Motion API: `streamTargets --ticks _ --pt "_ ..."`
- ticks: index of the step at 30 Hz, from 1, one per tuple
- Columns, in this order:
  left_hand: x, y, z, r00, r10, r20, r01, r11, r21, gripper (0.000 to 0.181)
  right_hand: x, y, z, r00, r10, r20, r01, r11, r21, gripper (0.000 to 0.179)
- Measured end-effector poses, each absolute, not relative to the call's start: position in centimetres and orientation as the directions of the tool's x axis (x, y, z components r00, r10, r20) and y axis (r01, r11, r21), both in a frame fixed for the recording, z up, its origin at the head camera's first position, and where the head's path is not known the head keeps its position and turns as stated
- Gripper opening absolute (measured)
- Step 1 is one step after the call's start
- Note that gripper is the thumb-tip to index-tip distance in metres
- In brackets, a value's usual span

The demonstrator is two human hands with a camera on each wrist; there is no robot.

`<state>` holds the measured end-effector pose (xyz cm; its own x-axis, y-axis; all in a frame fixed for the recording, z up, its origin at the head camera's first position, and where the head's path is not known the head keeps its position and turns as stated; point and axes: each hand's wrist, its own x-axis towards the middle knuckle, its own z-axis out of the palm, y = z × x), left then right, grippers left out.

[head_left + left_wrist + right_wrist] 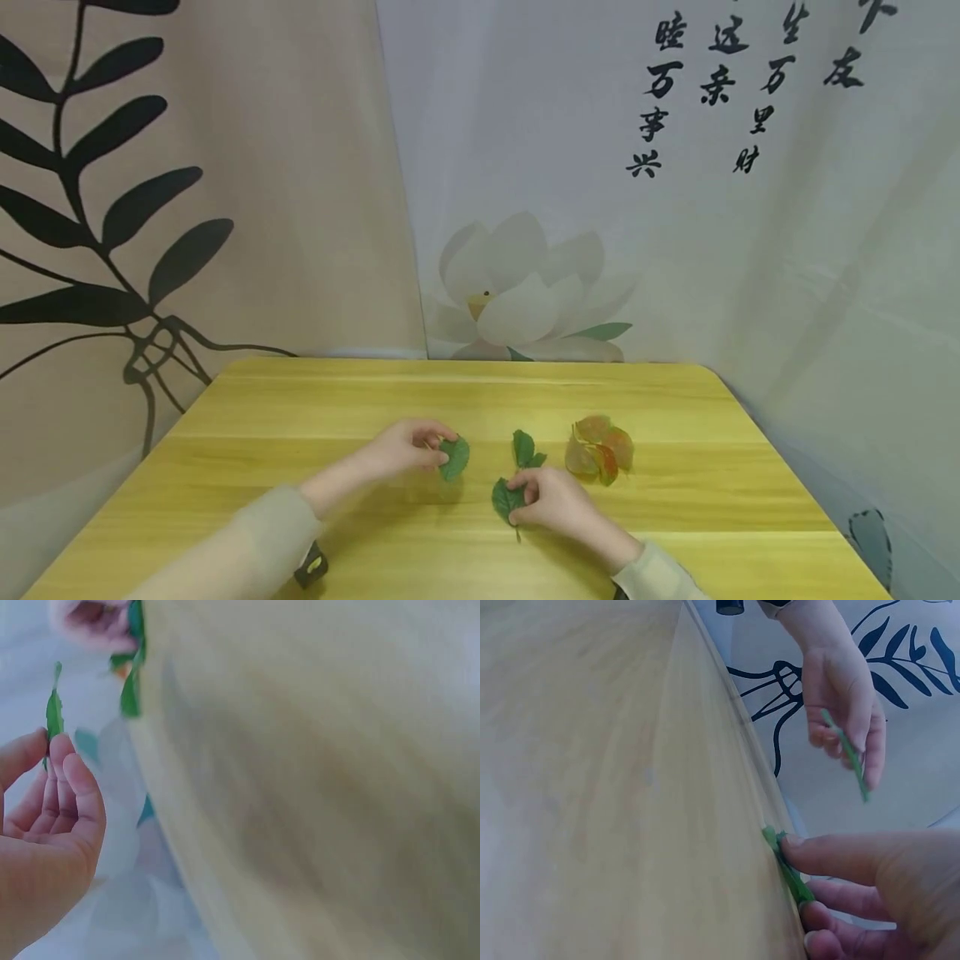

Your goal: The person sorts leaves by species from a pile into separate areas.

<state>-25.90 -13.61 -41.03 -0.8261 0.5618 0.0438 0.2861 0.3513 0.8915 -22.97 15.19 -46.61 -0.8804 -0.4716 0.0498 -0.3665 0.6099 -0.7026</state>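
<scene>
The left hand (412,447) pinches a toothed green leaf (454,461) between thumb and fingers (85,787), the gap narrowed to the leaf's thickness; that leaf is held up over the desk (360,400), its blade reaching past the fingertips; the head view shows it broad, rounded and mid-green, while the left wrist view catches it nearly edge-on, thin and brighter green. The right hand (555,497) holds a darker leaf (506,502) at the desk, thumb and finger tips set a little apart along its right side; most of its blade lies to the left of the fingertips, oval and deep green, with pale veins and a thin stem (518,536) pointing toward the person; whether it rests fully on the wood, I cannot tell. Just beyond the right fingers lies a small green sprig (525,448) of leaflets; to its right, near but apart, sits a cluster of autumn leaves (600,452), overlapping, mottled orange, yellow-green and red.
</scene>
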Motion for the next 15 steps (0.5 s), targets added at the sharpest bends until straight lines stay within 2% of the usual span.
streamTargets --ticks 8,15 --pt "-27.4 -19.0 -38.9 -0.908 0.414 0.074 0.267 0.431 0.862 0.039 -23.0 15.0 -46.9 -0.88 -0.472 0.061 -0.374 0.607 -0.701 0.038" --pt "-28.4 -23.5 -37.2 -0.946 0.31 0.099 0.246 0.48 0.842 0.043 -22.9 15.0 -46.6 -0.884 -0.464 0.053 -0.363 0.612 -0.702 0.037"
